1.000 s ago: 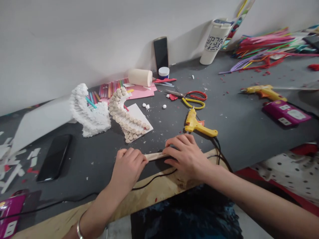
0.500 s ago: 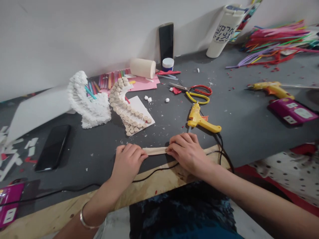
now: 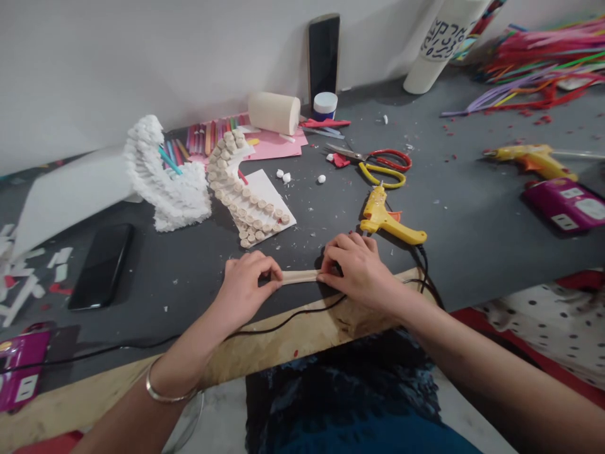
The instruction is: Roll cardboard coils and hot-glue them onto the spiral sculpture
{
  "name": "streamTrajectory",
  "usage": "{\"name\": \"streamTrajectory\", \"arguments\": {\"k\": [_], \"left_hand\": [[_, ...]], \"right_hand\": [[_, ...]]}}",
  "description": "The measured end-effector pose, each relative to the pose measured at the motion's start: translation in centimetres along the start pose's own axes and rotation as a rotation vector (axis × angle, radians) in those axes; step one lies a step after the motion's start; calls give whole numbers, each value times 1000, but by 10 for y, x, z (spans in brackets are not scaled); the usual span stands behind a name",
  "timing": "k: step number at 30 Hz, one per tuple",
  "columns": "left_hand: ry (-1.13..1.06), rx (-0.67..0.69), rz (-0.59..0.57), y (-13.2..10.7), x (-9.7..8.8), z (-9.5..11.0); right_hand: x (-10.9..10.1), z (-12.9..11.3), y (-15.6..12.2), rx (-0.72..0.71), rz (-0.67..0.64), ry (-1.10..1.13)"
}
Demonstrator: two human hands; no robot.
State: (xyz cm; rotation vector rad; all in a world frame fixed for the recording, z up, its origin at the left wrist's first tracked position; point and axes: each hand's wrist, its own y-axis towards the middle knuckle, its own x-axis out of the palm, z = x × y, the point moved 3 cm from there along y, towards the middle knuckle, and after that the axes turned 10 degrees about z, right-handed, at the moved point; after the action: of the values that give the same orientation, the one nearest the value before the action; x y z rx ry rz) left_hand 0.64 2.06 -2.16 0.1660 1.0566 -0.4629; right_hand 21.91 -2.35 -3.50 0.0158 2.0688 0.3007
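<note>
A cream-coloured strip, like folded cloth or paper, stretches between my hands just above the table's front edge. My left hand pinches its left end between thumb and fingers. The right end is pinched by my right hand, whose fingers partly hide it. Behind my right hand lies a yellow glue gun. Beyond my left hand stands a curved piece covered with small beige rolls on a white card. Left of that is a similar curved piece covered in white tufts.
Scissors, a cream roll, a small jar and an upright phone sit toward the wall. A black phone lies left. A second glue gun and purple box are right. A black cable crosses the front edge.
The strip looks narrower between my hands. The fingers of both hands have lifted and curled, leaving thumb-and-finger pinches at its ends. The view has tilted slightly downward.
</note>
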Motion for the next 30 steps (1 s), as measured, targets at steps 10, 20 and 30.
{"name": "streamTrajectory", "arguments": {"k": [10,20,30], "left_hand": [[175,345,240,-22,4,9],[128,295,267,-18,7,5],[287,345,303,-15,10,13]], "right_hand": [[-10,-10,-16,-353,240,-154],[5,-6,-14,-390,271,-144],[-1,-22,-8,-305,105,-279]]}}
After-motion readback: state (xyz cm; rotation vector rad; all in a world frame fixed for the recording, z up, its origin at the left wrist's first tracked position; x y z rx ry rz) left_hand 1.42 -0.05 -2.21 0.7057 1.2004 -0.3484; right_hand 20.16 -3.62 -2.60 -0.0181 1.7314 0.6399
